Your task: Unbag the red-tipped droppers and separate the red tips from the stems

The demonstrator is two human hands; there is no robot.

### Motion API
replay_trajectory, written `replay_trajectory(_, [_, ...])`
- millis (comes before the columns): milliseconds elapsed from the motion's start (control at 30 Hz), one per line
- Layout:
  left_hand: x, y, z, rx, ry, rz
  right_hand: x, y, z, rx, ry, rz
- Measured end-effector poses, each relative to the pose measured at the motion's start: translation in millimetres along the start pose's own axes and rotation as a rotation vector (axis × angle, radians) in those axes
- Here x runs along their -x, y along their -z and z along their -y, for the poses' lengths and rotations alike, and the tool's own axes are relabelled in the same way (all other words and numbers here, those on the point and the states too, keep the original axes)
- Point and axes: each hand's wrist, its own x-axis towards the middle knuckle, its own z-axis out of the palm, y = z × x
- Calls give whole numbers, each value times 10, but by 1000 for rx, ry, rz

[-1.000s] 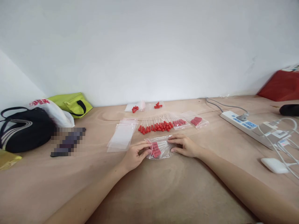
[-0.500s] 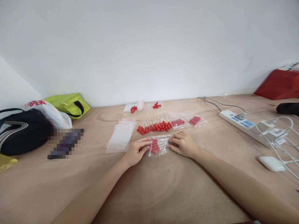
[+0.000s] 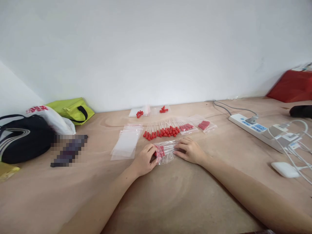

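On the table (image 3: 175,198), a clear bag (image 3: 168,159) holds red-tipped sticks (image 3: 162,150).

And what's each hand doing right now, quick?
Left hand: closed, holding the clear bag at its left end.
Right hand: touching its right end; grip can't be told.

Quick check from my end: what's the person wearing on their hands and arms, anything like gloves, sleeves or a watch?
Nothing that I can see. The left hand and right hand are ungloved, with no ring, watch or bracelet showing. Both forearms are sleeveless as far as the view reaches; the upper arms are out of frame.
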Motion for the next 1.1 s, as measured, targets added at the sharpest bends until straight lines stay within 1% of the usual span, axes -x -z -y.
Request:
replay_trajectory(67, [4, 30, 11, -22, -14, 6, 6, 5, -29, -49, -10, 13])
replay_trajectory(133, [32, 91, 55, -12, 4, 0, 14, 9, -58, -72, -31, 24])
replay_trajectory(300, [163, 317, 224, -10, 139, 21, 30, 19, -92, -75, -44, 21])
replay_trajectory(367, [183, 362, 250, -20, 160, 26, 29, 22, -91, -78, -42, 19])
replay_trajectory(467, [143, 340, 208, -50, 121, 58, 23, 26, -86, -85, -43, 22])
replay_trajectory(533, [99, 307, 149, -86, 114, 121, 20, 27, -83, -87, -41, 20])
replay_trajectory(600, [77, 308, 88, -120, 147, 189, 17, 29, -82, -85, -39, 18])
replay_trajectory(700, [116, 398, 22, -173, 237, 274, 15, 31, -81, -87, -31, 18])
replay_trajectory(800, [199, 513, 7, -227, 327, 335, 14, 35, -75, -91, -33, 23])
replay_trajectory(867, [237, 552, 24, -240, 358, 366, 14, 37, -70, -92, -40, 29])
replay_trajectory(933, [247, 557, 51, -234, 369, 371, 15, 38, -68, -90, -40, 29])
replay_trajectory(1033, [235, 569, 88, -201, 401, 339, 17, 34, -72, -83, -34, 22])
replay_trajectory(1100, [244, 628, 118, -159, 408, 323, 18, 31, -77, -81, -29, 17])
